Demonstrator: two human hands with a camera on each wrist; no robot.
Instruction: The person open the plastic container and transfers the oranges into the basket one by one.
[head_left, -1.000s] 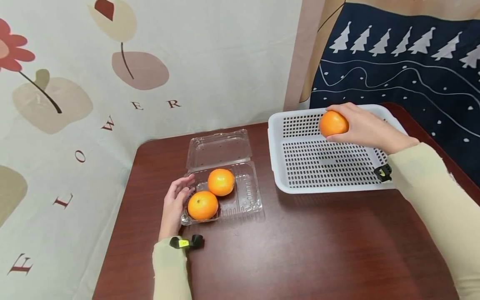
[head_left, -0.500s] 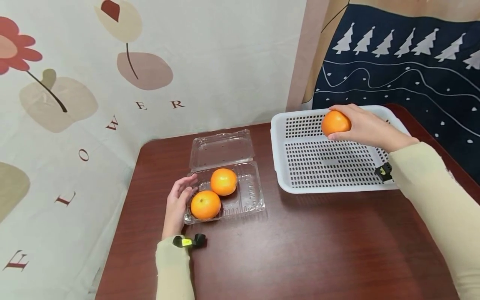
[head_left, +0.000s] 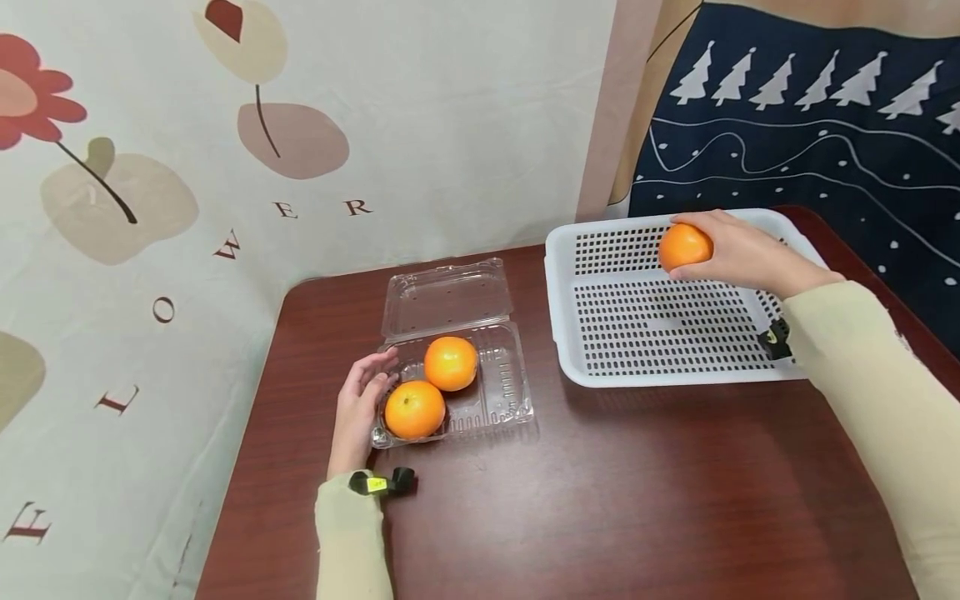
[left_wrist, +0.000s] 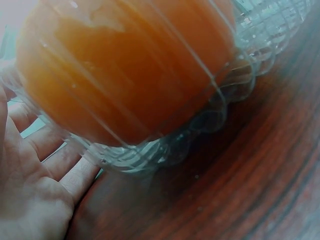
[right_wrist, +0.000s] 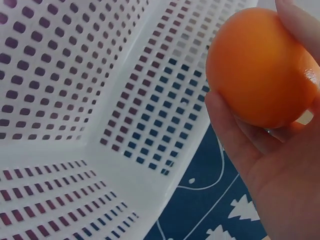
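- The right hand [head_left: 742, 254] grips one orange [head_left: 684, 248], thumb on one side and curled fingers on the other; the gap between them is just the fruit's width.
- This held orange is over the white plastic basket [head_left: 564, 317], toward its far edge; how high it hangs above the basket floor I cannot tell. The basket sits by the far right corner of the tabletop [head_left: 600, 492].
- The near-left orange [head_left: 415, 410] lies at the near left corner of the clear clamshell tray [head_left: 506, 390]; the farther orange [head_left: 451, 363] lies just behind it and seems to touch it.
- The left hand [head_left: 357, 414] rests along the tray's left edge, fingers loosely extended against the outside of the wall, holding no fruit.
- Oranges like these should be firm, moderately heavy for their size, and likely to roll; the shiny peel may be slightly slick. A grip across the widest part, with thumb and fingers opposed, suits them, gentle enough not to bruise the peel.
- The tray and its laid-back lid [head_left: 450, 300] look thin, light and flexible, apt to slide or buckle; steadying the side wall near a corner seems best.
- The basket looks stiffer; its rim is the natural hold.
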